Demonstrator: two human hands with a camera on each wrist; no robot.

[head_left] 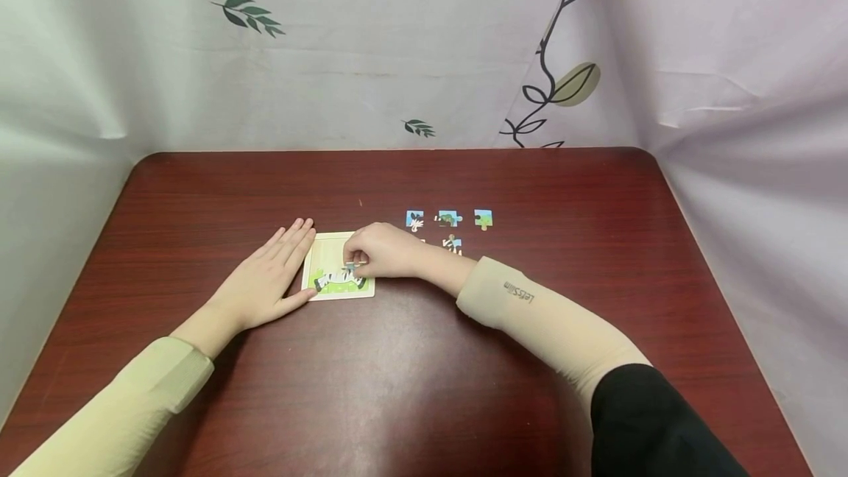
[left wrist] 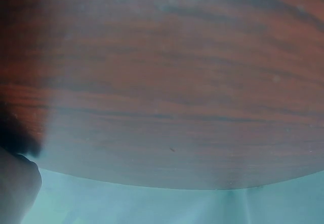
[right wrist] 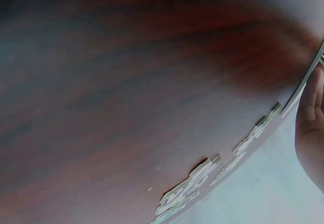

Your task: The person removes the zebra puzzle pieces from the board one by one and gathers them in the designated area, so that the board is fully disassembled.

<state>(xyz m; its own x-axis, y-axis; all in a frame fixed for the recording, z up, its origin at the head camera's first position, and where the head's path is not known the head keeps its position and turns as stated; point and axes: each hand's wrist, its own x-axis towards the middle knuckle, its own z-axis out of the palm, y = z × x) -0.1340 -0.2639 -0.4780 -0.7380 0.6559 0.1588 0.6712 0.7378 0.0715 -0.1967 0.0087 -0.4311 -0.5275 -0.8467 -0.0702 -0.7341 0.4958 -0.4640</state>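
A small puzzle tray [head_left: 339, 236] with a pale raised rim lies on the table, its lower part filled with zebra-and-grass pieces [head_left: 338, 282]. My left hand [head_left: 265, 289] lies flat with straight fingers along the tray's left edge, the thumb at its lower left corner. Over the tray's right side, my right hand [head_left: 380, 250] pinches a small blue puzzle piece [head_left: 352, 266] between thumb and fingers, right above the filled row. That hand also shows at the right edge of the right wrist view. Its fingers hide the tray's upper right part.
Loose puzzle pieces lie to the right of the tray: a zebra-head piece [head_left: 414, 220], a blue and green one [head_left: 448, 218], a green one [head_left: 483, 218] and a striped one [head_left: 453, 244]. Another is mostly hidden behind the right wrist. A patterned curtain [head_left: 344, 79] surrounds the table [head_left: 424, 359].
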